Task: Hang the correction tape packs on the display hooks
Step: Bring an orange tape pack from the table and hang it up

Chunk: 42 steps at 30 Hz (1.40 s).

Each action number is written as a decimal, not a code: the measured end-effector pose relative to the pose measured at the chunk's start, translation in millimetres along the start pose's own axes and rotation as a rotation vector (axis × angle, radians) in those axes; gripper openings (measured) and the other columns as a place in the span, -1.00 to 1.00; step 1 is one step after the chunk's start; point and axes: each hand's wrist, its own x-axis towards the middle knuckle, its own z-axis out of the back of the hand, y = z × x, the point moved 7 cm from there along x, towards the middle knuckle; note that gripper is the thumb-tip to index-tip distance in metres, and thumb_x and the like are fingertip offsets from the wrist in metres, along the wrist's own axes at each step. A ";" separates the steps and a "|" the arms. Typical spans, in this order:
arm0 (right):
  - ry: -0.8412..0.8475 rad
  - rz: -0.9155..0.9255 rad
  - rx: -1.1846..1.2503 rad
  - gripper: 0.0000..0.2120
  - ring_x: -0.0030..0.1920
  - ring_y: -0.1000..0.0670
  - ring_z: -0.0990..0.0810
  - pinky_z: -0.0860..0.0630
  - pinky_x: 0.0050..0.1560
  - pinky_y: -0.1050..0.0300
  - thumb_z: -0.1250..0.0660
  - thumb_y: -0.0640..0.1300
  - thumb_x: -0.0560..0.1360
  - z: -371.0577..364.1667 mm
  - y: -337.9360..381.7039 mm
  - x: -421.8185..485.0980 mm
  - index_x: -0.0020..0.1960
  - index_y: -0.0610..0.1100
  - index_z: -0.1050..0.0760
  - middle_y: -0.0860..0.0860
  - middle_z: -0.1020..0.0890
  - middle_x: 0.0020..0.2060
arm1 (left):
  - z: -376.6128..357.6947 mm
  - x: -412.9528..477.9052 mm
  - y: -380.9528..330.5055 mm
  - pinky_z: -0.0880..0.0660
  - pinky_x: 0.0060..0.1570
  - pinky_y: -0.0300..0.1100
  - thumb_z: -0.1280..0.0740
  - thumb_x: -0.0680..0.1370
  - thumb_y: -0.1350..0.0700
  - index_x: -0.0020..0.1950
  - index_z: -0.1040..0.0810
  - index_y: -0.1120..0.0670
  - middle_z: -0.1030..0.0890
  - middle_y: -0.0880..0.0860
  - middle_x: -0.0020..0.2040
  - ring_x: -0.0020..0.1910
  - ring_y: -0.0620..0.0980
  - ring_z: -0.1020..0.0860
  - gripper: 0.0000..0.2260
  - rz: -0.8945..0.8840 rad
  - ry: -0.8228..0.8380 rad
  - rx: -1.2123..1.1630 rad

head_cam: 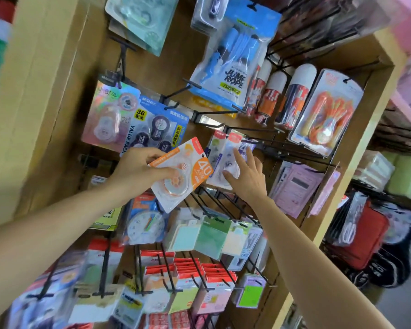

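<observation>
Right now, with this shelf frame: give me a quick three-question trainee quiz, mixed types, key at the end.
1. True or false: the orange pack already hangs on a hook.
2. Which hand holds the orange pack? A) left hand B) right hand
3. Fill in: the right hand rests on the purple-and-white packs hanging ____ of the orange pack, as seen from the head camera.

Key
1. False; it is in the left hand's grip, off any hook.
2. A
3. Right.
</observation>
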 end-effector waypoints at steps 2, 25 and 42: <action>0.053 0.001 -0.028 -0.30 0.57 -0.17 0.04 -0.25 0.42 -0.30 -0.21 0.28 0.55 -6.8 3.4 15.9 0.57 0.26 0.06 0.05 0.07 0.61 | -0.3 0.1 0.2 -0.48 -0.19 -0.12 -0.63 0.35 0.11 -0.08 -0.71 0.05 -0.72 0.07 -0.18 -0.14 0.09 -0.66 -0.80 -0.016 -0.012 0.010; 0.358 -0.194 1.423 -0.61 0.12 -0.21 -0.65 -0.60 0.13 -0.02 -0.37 -0.07 0.54 6.3 53.2 -88.1 0.33 -0.16 -0.48 -0.22 -0.67 0.08 | -1.1 -3.6 -5.9 -0.54 -0.19 -0.36 -0.60 0.41 0.15 0.03 -0.67 0.03 -0.74 -0.05 -0.11 -0.16 -0.17 -0.68 -0.76 -0.024 0.066 -0.029; -0.026 -0.253 1.572 -0.59 0.08 -0.22 -0.68 -0.57 0.15 -0.29 -0.53 -0.17 0.42 35.5 57.0 -112.8 0.22 -0.16 -0.52 -0.14 -0.71 0.05 | -36.3 -10.3 2.9 -0.56 0.03 -0.09 -0.60 0.35 -0.15 -0.04 -0.70 -0.04 -0.72 -0.12 -0.08 -0.07 -0.14 -0.67 -0.70 -0.066 0.488 0.265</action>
